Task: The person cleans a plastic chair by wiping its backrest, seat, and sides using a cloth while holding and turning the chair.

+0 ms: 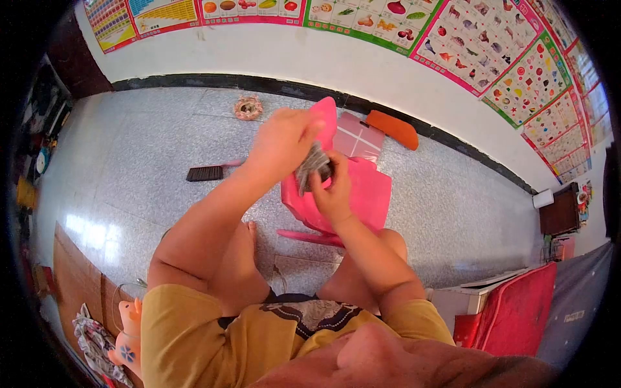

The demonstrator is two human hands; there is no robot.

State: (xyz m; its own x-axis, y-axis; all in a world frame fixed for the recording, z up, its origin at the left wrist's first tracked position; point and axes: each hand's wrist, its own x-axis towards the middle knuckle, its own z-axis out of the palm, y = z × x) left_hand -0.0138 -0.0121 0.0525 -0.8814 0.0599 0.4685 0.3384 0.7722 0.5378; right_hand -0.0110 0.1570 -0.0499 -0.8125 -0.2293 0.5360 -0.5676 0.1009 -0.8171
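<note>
A small pink plastic chair (372,194) stands tilted between my knees, its seat and a leg showing. My left hand (289,139) is closed at the chair's raised pink part, the fingers curled against its edge. Below it, my right hand (333,194) pinches a crumpled grey cloth (313,169) with thumb and fingers. The cloth lies against the pink plastic, just under my left hand. Part of the cloth and the chair's far side are hidden behind my hands.
On the grey floor lie a black-bristled brush (205,173), a roll of tape (248,108), a pink panel (358,137) and an orange piece (392,129) by the wall. A brown board (81,278) and a pig figure (129,336) are at left; a red padded item (517,310) at right.
</note>
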